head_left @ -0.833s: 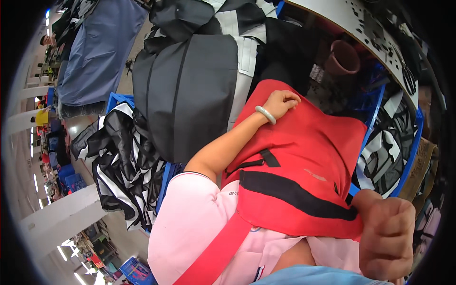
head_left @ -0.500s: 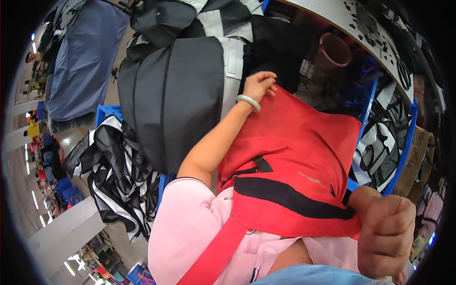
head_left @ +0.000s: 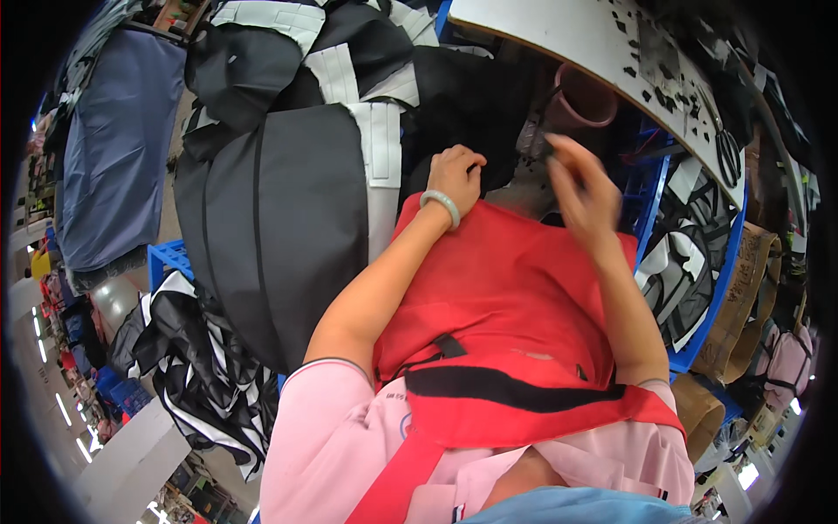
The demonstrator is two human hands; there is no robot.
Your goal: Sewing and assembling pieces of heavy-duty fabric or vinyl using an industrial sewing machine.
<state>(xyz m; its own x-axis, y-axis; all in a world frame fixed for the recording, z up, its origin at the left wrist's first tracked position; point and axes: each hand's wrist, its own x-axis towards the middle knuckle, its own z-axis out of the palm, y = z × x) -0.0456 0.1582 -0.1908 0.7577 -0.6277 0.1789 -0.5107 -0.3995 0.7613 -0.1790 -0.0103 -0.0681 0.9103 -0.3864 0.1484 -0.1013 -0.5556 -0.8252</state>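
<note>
1. Two bare hands work around a red apron (head_left: 506, 271), worn over a pink shirt (head_left: 319, 428); its middle serves as the clock's centre, with a black band (head_left: 506, 390) crossing it at 6 o'clock.
2. At 11 o'clock, the left hand (head_left: 456, 181), a pale bangle (head_left: 442, 207) on its wrist, lies by the apron's upper edge with fingers curled downward; whether they grip anything, I cannot tell.
3. Toward 1 o'clock, the right hand (head_left: 587, 192) is raised, fingers bent and blurred; I cannot tell whether something small sits between its fingertips.
4. Farther out at 1 o'clock stands a dull-red bucket (head_left: 583, 100), near a white tabletop (head_left: 559, 31); black-handled scissors (head_left: 726, 155) lie on that top at 2.
5. Between 2 and 3, a blue plastic crate (head_left: 726, 284) holds black-and-white cut pieces (head_left: 676, 271).
6. Between 9 and 10, dark grey fabric panels (head_left: 305, 227) are draped beside the left forearm.
</note>
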